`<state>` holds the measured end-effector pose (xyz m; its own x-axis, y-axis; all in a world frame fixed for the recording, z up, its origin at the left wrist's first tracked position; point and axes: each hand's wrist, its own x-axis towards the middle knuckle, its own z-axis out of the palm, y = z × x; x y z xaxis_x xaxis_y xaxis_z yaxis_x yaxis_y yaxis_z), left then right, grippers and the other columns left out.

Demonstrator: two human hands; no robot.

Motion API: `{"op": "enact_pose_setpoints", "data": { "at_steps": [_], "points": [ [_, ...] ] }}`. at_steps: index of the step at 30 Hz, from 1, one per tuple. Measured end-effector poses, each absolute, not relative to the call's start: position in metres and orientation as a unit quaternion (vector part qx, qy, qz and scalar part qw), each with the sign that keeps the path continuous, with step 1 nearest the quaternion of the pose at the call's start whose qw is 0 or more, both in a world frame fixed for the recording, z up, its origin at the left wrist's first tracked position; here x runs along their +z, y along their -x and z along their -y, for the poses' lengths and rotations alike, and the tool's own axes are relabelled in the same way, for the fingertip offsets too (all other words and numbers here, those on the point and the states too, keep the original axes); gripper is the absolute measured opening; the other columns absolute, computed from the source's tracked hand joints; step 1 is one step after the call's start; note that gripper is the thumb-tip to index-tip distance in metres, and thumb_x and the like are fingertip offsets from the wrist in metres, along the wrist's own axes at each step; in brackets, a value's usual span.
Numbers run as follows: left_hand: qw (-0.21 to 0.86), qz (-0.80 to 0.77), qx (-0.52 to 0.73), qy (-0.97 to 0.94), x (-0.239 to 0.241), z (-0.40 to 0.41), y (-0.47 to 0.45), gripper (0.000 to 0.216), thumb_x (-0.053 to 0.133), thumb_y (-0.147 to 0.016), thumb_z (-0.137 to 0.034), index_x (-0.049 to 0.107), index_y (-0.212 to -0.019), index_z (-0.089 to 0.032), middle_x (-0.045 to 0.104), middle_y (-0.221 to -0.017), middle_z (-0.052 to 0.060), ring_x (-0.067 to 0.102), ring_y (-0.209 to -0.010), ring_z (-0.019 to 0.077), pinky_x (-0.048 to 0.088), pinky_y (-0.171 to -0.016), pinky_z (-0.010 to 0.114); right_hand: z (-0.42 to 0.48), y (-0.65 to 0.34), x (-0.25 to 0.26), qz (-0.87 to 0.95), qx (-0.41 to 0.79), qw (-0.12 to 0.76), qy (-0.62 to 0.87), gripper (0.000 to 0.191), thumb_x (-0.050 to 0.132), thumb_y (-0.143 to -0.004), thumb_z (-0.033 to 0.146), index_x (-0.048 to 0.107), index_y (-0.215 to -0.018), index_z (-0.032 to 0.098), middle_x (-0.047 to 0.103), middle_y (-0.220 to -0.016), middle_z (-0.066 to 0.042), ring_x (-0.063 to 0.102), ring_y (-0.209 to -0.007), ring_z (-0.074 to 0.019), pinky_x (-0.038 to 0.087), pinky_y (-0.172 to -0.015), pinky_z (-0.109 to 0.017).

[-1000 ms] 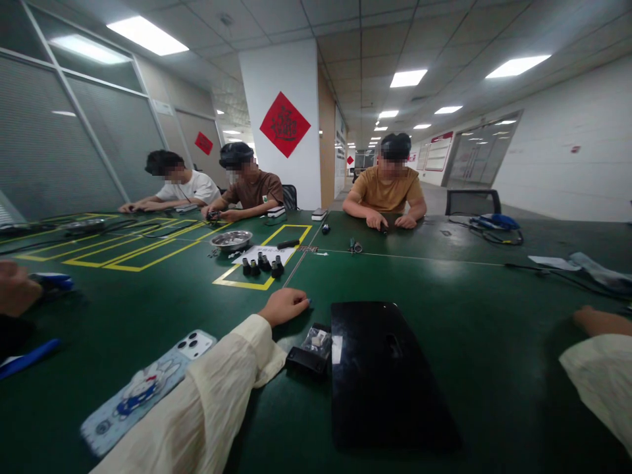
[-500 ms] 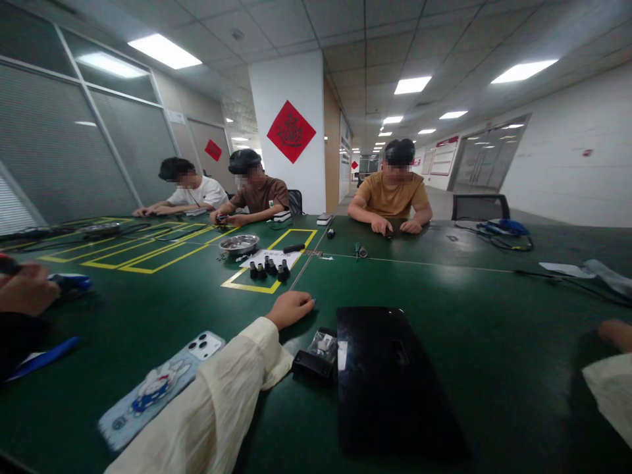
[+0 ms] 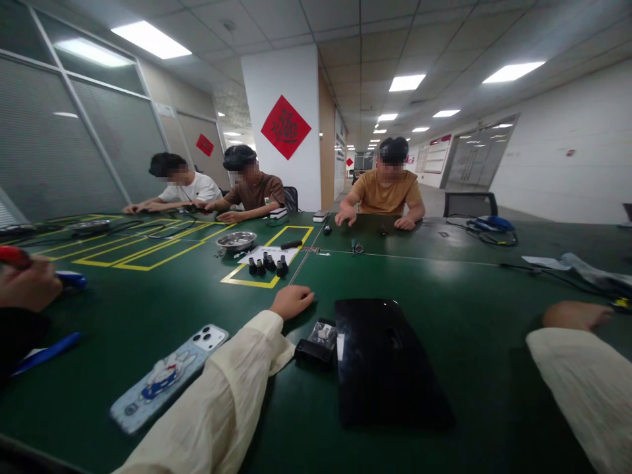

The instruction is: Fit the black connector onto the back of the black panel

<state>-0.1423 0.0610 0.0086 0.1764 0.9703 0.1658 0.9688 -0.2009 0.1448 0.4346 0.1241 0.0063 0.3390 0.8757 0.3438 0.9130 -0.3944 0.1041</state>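
Observation:
My left hand (image 3: 292, 301) rests on the green table, its fingers curled down and nothing visible in them. Just right of its sleeve lie a small black box (image 3: 315, 352) and a clear bag (image 3: 323, 333) with small pale pieces. Next to these is a glossy black panel (image 3: 388, 368), lying flat. A phone in a light blue case (image 3: 168, 378) lies left of my left forearm. At the far right, my right hand (image 3: 575, 316) is over the table, somewhat blurred, its fingers stretched to the right with no object seen in them.
Several black fittings (image 3: 268, 264) stand on white paper inside yellow tape, near a metal bowl (image 3: 237, 240). A co-worker's hand (image 3: 27, 283) at left holds something red. Cables (image 3: 491, 229) lie at right. Three people sit opposite, the nearest in an orange shirt (image 3: 388, 192).
My right hand has come further into view from the right edge. My left hand stays on the table. The person opposite has lifted a hand from a small dark object. The view has shifted slightly.

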Motion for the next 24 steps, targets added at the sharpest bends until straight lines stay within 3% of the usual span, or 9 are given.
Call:
{"op": "enact_pose_setpoints", "data": {
  "at_steps": [2, 4, 7, 10, 16, 24],
  "points": [
    [-0.004, -0.629, 0.109, -0.770, 0.008, -0.060, 0.142, 0.036, 0.036, -0.084, -0.039, 0.057, -0.063, -0.019, 0.058, -0.064, 0.002, 0.050, -0.060, 0.0144, 0.022, -0.051, 0.026, -0.118, -0.414, 0.009, 0.526, -0.146, 0.001, 0.838, 0.031, 0.047, -0.074, 0.010, 0.071, -0.061, -0.004, 0.057, -0.063, -0.040, 0.063, -0.071, -0.0429, 0.034, -0.057, -0.054],
    [-0.009, -0.625, 0.107, -0.773, 0.008, -0.060, 0.142, 0.037, 0.035, -0.085, -0.039, 0.057, -0.064, -0.019, 0.058, -0.066, 0.002, 0.051, -0.062, 0.0147, 0.022, -0.051, 0.026, -0.107, -0.393, 0.012, 0.558, -0.128, -0.029, 0.819, 0.031, 0.042, -0.072, 0.001, 0.072, -0.062, -0.002, 0.061, -0.071, -0.036, 0.064, -0.080, -0.0389, 0.038, -0.063, -0.048],
    [-0.013, -0.621, 0.105, -0.777, 0.008, -0.061, 0.143, 0.037, 0.034, -0.085, -0.040, 0.058, -0.066, -0.019, 0.060, -0.069, 0.003, 0.052, -0.064, 0.0153, 0.023, -0.052, 0.026, -0.084, -0.359, 0.014, 0.667, -0.122, -0.024, 0.734, 0.039, 0.034, -0.076, -0.001, 0.073, -0.078, 0.002, 0.065, -0.092, -0.028, 0.060, -0.101, -0.0296, 0.041, -0.079, -0.039],
    [-0.016, -0.619, 0.102, -0.778, 0.007, -0.062, 0.143, 0.038, 0.034, -0.085, -0.041, 0.059, -0.068, -0.019, 0.061, -0.070, 0.003, 0.053, -0.066, 0.0156, 0.024, -0.052, 0.025, -0.061, -0.326, 0.009, 0.742, -0.123, -0.001, 0.659, 0.044, 0.031, -0.079, -0.001, 0.067, -0.102, 0.008, 0.062, -0.110, -0.019, 0.056, -0.110, -0.0213, 0.040, -0.090, -0.031],
    [-0.030, -0.622, 0.079, -0.779, 0.007, -0.063, 0.143, 0.039, 0.034, -0.086, -0.042, 0.062, -0.072, -0.020, 0.064, -0.074, 0.003, 0.055, -0.068, 0.0154, 0.026, -0.053, 0.025, -0.034, -0.291, -0.021, 0.869, -0.073, 0.097, 0.479, 0.077, 0.031, -0.061, -0.011, 0.043, -0.133, 0.012, 0.039, -0.140, -0.011, 0.033, -0.130, -0.0177, 0.027, -0.108, -0.036],
    [-0.032, -0.622, 0.075, -0.779, 0.011, -0.062, 0.140, 0.038, 0.034, -0.086, -0.040, 0.061, -0.068, -0.019, 0.062, -0.070, 0.003, 0.054, -0.065, 0.0155, 0.024, -0.052, 0.025, -0.033, -0.290, -0.029, 0.909, 0.074, 0.113, 0.393, 0.080, 0.028, -0.063, -0.008, 0.040, -0.135, 0.023, 0.035, -0.143, -0.002, 0.026, -0.133, -0.0156, 0.021, -0.110, -0.042]
  ]
}}
